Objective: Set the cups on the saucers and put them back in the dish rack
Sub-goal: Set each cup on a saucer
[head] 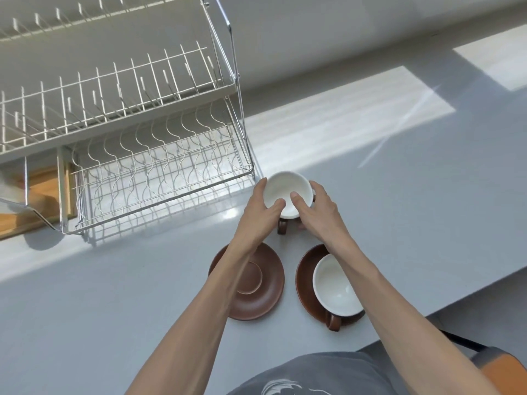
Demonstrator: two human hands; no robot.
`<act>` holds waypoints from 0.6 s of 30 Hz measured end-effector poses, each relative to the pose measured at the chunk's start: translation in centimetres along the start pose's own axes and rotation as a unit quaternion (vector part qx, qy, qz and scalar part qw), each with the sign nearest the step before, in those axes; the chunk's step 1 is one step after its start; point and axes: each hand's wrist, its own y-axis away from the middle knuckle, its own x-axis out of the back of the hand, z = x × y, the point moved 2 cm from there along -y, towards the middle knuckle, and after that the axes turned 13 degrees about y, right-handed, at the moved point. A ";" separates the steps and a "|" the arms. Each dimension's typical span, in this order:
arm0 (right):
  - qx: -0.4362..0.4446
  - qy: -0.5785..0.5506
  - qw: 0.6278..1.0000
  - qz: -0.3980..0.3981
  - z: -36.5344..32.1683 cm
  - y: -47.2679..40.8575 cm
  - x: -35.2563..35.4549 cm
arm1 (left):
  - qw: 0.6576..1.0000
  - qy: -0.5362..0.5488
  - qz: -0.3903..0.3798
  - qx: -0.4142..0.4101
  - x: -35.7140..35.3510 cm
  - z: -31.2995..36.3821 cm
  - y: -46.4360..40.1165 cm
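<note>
A brown cup with a white inside [286,189] is gripped from both sides, my left hand [263,212] on its left rim and my right hand [316,212] on its right rim, thumbs inside. Its brown handle points toward me. It is beyond the two saucers; I cannot tell whether it rests on the counter. An empty brown saucer [265,297] lies on the counter under my left forearm. To its right a second cup [336,286] stands on another brown saucer [306,277], handle toward me. The white wire dish rack [159,166] stands at the left, both tiers empty.
The grey counter [99,309] runs to an edge at the right. A wooden board [37,201] lies beside the rack's lower tier at the far left. An orange-brown chair back [502,372] shows at the bottom right.
</note>
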 end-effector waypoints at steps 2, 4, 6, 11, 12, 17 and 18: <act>0.006 -0.004 1.000 -0.001 -0.1 0.6 0.0 | 1.000 0.001 0.003 0.000 0.3 0.1 0.8; 0.014 -0.005 1.000 -0.002 -0.3 1.3 -0.1 | 1.000 0.001 0.007 0.002 0.8 0.1 1.5; 0.021 -0.005 1.000 -0.006 -0.5 2.1 -0.4 | 1.000 -0.003 0.012 0.004 1.2 0.0 2.4; 0.038 -0.004 0.999 -0.012 -0.5 4.9 -1.5 | 1.000 0.008 0.028 0.004 2.3 -0.8 5.5; 0.037 -0.004 0.999 -0.014 -0.5 5.3 -1.7 | 0.999 0.016 0.030 0.007 2.5 -1.1 6.0; 0.043 -0.011 0.999 -0.021 -0.1 8.0 -3.9 | 0.999 0.028 0.042 0.015 3.8 -2.9 9.0; 0.045 -0.011 0.999 -0.024 0.0 8.5 -4.4 | 0.998 0.029 0.046 0.017 4.0 -3.3 9.6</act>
